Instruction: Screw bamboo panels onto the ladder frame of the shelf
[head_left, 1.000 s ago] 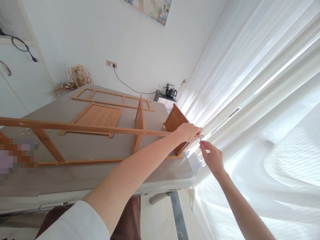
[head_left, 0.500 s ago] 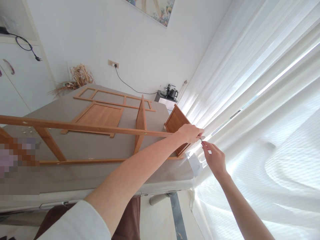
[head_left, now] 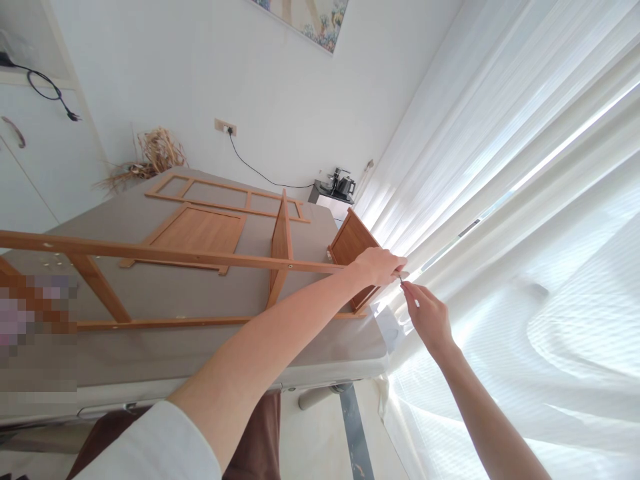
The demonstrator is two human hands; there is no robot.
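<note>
A wooden shelf frame [head_left: 210, 256] with long rails stands on its side on the table, one panel [head_left: 281, 230] crossing it mid-length. My left hand [head_left: 377, 265] is closed around the right end of its upper rail, beside the wooden end panel [head_left: 354, 241]. Just below and to the right, my right hand [head_left: 427, 315] pinches a small thin metal piece [head_left: 401, 280], possibly a hex key, held up to the rail's end. Fingers hide most of that piece and the joint.
Behind the frame, a loose wooden panel [head_left: 197, 233] and a ladder-like wooden frame [head_left: 215, 193] lie on the grey table [head_left: 320, 347]. White curtains [head_left: 500, 280] hang close on the right. A black kettle [head_left: 345, 185] stands at the back; dried stalks [head_left: 160, 150] rest at the far left corner.
Both hands stay at the rail's end with almost the same grip. The view shifts very slightly; the right fingers and the thin metal piece move only a little.
</note>
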